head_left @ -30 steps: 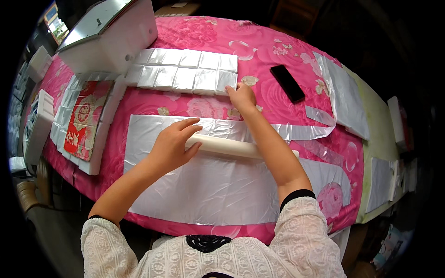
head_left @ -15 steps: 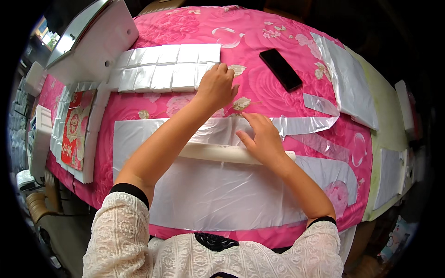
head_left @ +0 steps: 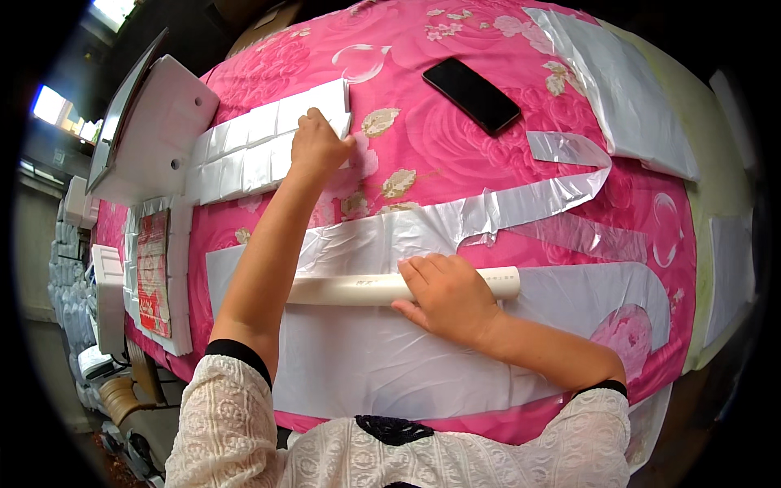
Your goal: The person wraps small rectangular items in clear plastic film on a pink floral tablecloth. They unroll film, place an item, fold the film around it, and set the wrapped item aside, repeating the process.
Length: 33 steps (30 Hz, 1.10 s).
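My left hand (head_left: 320, 146) reaches out over the near end of two rows of flat white folded packets (head_left: 232, 177). Its fingers are curled down at the packets, and what they pinch, if anything, is hidden. My right hand (head_left: 451, 299) is wrapped over a white tube (head_left: 350, 290), thumb on the near side and fingers across the top. Beneath the tube a large sheet of silvery-white plastic film (head_left: 366, 366) lies spread in front of me. From its far edge a long film strip (head_left: 537, 203) runs to the right and folds back.
A black phone (head_left: 472, 95) lies beyond my hands on the pink flowered tablecloth (head_left: 390, 49). Folded plastic film (head_left: 622, 98) rests at the far right. On the left stand a white foam box (head_left: 163, 130) and a red patterned booklet (head_left: 153, 272) on more white packets.
My right hand has come down from the film's far edge and closed round the tube. My left hand stays at the packets, its fingers more curled. The whole view has shifted and tilted.
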### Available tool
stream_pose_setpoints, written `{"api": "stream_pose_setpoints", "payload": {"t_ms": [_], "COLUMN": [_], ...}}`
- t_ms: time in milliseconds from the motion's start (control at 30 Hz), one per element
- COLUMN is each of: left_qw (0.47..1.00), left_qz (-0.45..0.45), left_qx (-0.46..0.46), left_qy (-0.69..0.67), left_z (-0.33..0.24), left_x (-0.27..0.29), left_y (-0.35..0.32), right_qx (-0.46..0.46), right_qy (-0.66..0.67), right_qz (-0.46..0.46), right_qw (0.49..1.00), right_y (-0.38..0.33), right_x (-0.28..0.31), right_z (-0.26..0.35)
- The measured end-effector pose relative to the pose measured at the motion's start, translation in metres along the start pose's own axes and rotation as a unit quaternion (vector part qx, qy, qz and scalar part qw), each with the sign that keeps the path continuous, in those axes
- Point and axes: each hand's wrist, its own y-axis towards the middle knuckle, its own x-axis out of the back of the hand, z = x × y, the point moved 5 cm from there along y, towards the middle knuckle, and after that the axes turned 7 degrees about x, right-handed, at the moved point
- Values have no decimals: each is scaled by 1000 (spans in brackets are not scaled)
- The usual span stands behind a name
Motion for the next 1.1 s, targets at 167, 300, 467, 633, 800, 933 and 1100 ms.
{"api": "stream_pose_setpoints", "payload": {"t_ms": [167,300,467,633,800,933,1100], "left_qw": [998,993,989,989,996,986,993], "left_qz": [42,82,111,119,-44,-107,-27], "left_qx": [27,45,52,39,-72,-128,-56], "left_qy": [-49,-72,-84,-84,-7,1,103], "left_z": [20,29,29,29,10,-21,-29], "left_x": [2,-1,0,-1,12,13,-5], "left_y": [19,27,26,28,25,50,80], "right_qx": [-2,-4,2,2,1,-4,-1], "right_qy": [2,2,-2,-8,-13,-4,-11], "right_qz": [-9,-2,-9,-7,-5,7,6], "right_qw": [1000,1000,1000,1000,1000,1000,1000], "right_y": [-3,-3,-3,-3,-3,-3,-4], "right_x": [0,-1,-1,1,-1,-3,-3], "right_z": [1,0,0,0,0,0,1]}}
